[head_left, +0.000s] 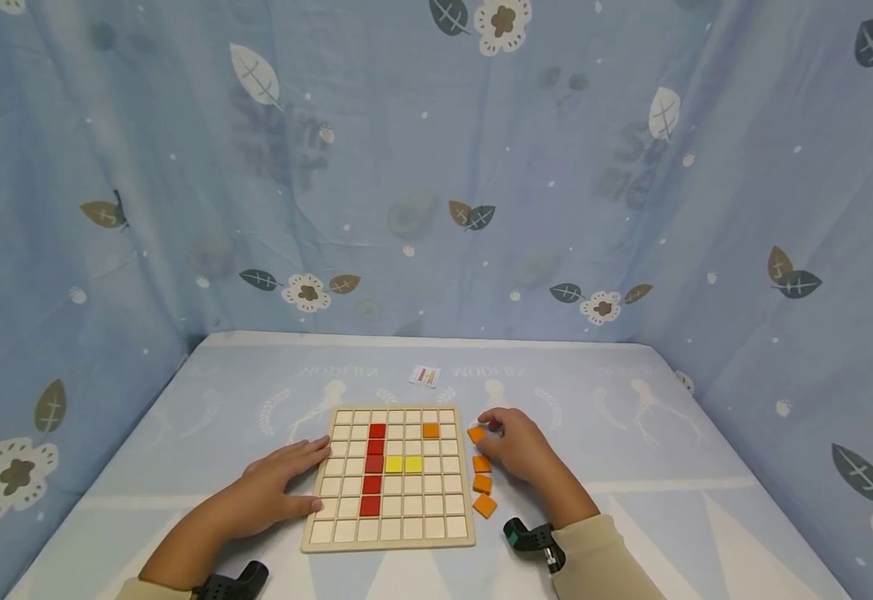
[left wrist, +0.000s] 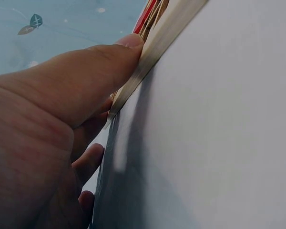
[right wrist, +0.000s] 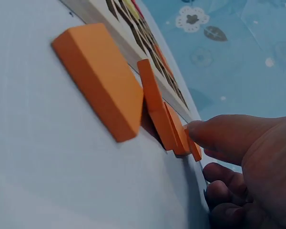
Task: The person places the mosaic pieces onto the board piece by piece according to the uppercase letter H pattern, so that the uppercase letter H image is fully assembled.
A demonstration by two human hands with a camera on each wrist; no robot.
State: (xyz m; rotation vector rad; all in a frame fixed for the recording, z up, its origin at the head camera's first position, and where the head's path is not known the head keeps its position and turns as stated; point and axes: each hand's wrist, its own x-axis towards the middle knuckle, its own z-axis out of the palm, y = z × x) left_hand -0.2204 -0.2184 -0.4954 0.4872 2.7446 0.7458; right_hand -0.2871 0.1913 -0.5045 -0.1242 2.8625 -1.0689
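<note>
A light wooden grid board lies on the table. In it sit a column of several red tiles, two yellow tiles and one orange tile. My left hand rests flat along the board's left side, thumb on the frame, as the left wrist view also shows. Just right of the board, several loose orange tiles form a rough column. At its far end my right hand has its thumb and curled fingers around the farthest orange tile; the thumb touches it in the right wrist view.
A small printed card lies beyond the board, toward the back edge of the table. Blue patterned curtains hang behind and at both sides. The pale table cover carries faint printed shapes.
</note>
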